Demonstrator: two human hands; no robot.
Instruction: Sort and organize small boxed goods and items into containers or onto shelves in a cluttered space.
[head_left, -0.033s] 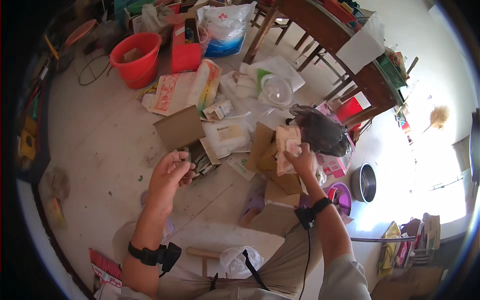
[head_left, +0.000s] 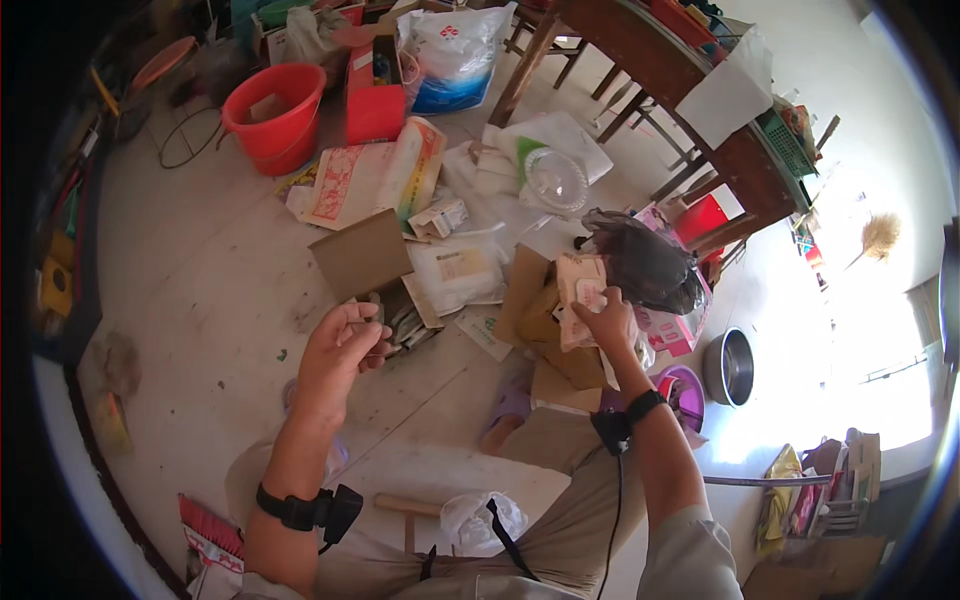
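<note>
My right hand (head_left: pixel 612 322) grips a pale pink packet (head_left: pixel 582 278) by its right side, over an open brown cardboard box (head_left: pixel 527 290) with its flaps spread. A crumpled dark plastic bag (head_left: pixel 650 262) lies just beyond that hand. My left hand (head_left: pixel 345 340) is curled, thumb against fingers, with something small and greyish at its fingertips that I cannot make out. It is beside a second open carton (head_left: pixel 357 250), in which several thin, flat items (head_left: pixel 412 325) lie. Between the two boxes rests a clear plastic packet (head_left: pixel 458 268) with a tan label.
Flattened printed packaging (head_left: pixel 350 185), a small white box (head_left: pixel 440 217) and a clear round plastic lid (head_left: pixel 556 180) lie farther off. A red bucket (head_left: pixel 275 120) stands far left, a wooden table (head_left: pixel 640 60) far right. A metal bowl (head_left: pixel 728 367) and purple basin (head_left: pixel 682 395) stand right.
</note>
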